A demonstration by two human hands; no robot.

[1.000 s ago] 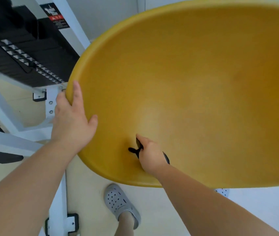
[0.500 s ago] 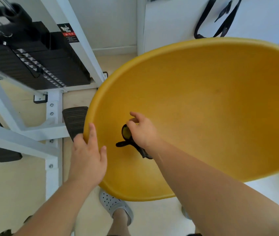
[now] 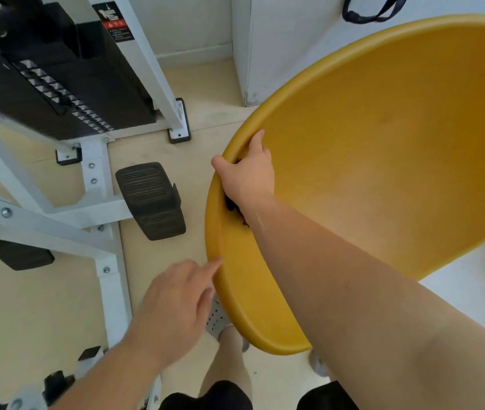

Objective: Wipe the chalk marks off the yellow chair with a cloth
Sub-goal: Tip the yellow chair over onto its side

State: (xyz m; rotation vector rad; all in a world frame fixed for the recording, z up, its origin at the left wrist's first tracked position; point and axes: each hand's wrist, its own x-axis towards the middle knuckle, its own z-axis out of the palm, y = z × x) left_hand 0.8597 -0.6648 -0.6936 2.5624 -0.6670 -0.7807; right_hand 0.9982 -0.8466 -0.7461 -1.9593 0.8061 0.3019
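The right hand (image 3: 247, 176) is now working at the left rim of the smooth, rounded yellow plastic chair shell (image 3: 383, 161), having slid there from the middle of the seat, its grip clenched around a dark, crumpled cloth (image 3: 235, 207) that is barely peeking out beneath the wrist. The left hand (image 3: 176, 303) is coming off the rim it was steadying, fingers released, one fingertip just grazing the edge. The shell is tilting above the pale floor (image 3: 43, 306), looking clean, so wiping is probably nearing its end.
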